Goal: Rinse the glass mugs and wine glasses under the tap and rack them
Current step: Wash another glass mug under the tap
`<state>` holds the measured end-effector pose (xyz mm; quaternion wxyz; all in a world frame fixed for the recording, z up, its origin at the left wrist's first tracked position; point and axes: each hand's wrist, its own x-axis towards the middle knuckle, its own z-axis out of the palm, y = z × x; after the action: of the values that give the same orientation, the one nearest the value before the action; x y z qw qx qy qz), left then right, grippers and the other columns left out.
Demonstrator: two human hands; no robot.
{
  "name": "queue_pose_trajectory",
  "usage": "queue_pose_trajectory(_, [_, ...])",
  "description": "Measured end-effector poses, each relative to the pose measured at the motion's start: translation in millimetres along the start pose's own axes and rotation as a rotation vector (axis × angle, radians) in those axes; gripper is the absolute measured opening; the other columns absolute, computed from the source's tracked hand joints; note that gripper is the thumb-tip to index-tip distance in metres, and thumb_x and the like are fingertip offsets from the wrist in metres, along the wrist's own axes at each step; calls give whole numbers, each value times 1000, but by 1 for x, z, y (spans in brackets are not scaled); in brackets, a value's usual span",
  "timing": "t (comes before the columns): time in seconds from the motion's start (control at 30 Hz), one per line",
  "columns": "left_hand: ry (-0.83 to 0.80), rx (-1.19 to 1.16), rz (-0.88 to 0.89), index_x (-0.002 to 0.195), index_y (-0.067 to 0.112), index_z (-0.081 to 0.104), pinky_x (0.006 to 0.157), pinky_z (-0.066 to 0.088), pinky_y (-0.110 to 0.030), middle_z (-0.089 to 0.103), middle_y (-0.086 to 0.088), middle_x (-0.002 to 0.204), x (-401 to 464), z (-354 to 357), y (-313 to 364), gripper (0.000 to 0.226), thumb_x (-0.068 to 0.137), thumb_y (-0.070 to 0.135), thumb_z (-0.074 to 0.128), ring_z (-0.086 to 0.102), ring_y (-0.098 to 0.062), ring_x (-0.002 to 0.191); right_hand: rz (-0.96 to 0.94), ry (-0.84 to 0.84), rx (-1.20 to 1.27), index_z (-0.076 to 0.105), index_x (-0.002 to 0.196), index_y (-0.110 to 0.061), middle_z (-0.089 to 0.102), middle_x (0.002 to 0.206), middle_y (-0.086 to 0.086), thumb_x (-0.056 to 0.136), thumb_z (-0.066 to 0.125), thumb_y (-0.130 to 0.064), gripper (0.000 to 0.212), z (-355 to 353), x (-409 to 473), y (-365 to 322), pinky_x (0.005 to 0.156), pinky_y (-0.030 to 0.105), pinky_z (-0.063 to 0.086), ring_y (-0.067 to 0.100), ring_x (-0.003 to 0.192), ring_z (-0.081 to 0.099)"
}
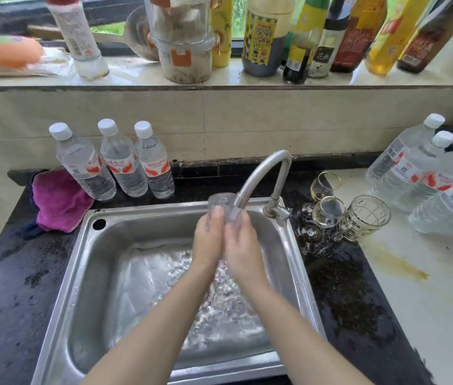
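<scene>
The sink (61, 295) takes up the middle of the bench (358, 287), its floor awash with running water from the tap (264, 173). Under the spout both hands hold a clear glass (224, 202), blurred, so mug or tumbler I cannot tell. The left hand (208, 240) and right hand (240, 244) cup it from either side, fingers (217, 215) pressed together and wrapped up its wall. Wet glass like this is likely light, stiff, slippery and easily chipped against the steel spout; a grip round the body with both palms seems safest. Right of the tap wait a ribbed mug (364, 218), best taken by its thick wall or handle, and two wine glasses (328, 212), probably top-heavy and better held by the bowl than by the thin stem. No rack is in view.
</scene>
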<state>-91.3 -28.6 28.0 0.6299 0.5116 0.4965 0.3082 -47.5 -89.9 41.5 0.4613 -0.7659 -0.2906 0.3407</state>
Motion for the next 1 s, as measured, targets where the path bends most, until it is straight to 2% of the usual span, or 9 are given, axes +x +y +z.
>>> queue_pose_trajectory(0.07, [36,-15,0,109,8,60,81,52,-36,67,-11,101,6,-4,2,46,97,47,39,63,-18,90,-154,31,-92,19,150,-18,36,146,0,101,27,-42,55,6,-14,-1,110,31,31,13,135,34])
queue_pose_trajectory(0.13, [-23,-3,1,112,16,60,82,54,-34,68,-4,105,0,-3,-3,43,95,50,40,65,-18,97,44,-46,38,37,142,-17,50,128,-4,96,30,-54,59,-1,20,2,101,28,34,12,120,46])
queue_pose_trajectory(0.23, [-51,-16,13,113,20,61,77,53,-28,70,2,104,-9,0,-5,38,95,47,43,67,-14,97,344,-177,272,59,122,-25,66,118,-1,66,31,-90,90,-11,58,7,101,44,42,20,111,60])
queue_pose_trajectory(0.33, [14,20,16,108,16,61,79,53,-35,68,-2,100,1,-4,3,42,96,49,39,65,-17,93,73,-9,145,46,130,-22,56,119,-7,99,24,-51,48,6,27,3,86,25,46,14,113,54])
queue_pose_trajectory(0.4, [71,29,37,103,11,59,70,49,-30,65,-5,93,5,-8,8,41,98,44,37,61,-17,84,-145,87,14,37,136,-19,52,120,-3,102,27,-37,39,12,-2,-2,88,24,43,14,114,51])
queue_pose_trajectory(0.57, [-78,152,72,109,24,54,70,45,-19,62,9,97,-19,0,-6,30,94,48,44,59,-1,89,240,3,195,56,122,-17,62,117,3,93,15,-65,69,-11,50,4,96,43,46,23,112,57])
queue_pose_trajectory(0.77, [-111,450,73,108,22,52,68,44,-28,60,13,92,-2,-1,-1,61,84,73,30,59,-7,85,45,57,215,26,145,-16,51,137,5,96,33,-52,62,6,11,16,98,38,46,21,124,52])
queue_pose_trajectory(0.87, [-141,487,208,116,19,47,71,50,-38,61,1,99,-7,8,-15,60,89,68,27,62,-15,87,128,20,192,62,116,-14,71,100,4,97,31,-55,55,-9,36,14,82,38,54,22,94,67])
queue_pose_trajectory(1.0, [-251,327,186,130,19,37,76,50,-25,58,2,114,-7,12,-2,54,94,59,33,60,-11,100,143,-118,184,65,104,-28,70,98,-7,93,29,-63,51,-29,38,11,87,37,52,13,96,64])
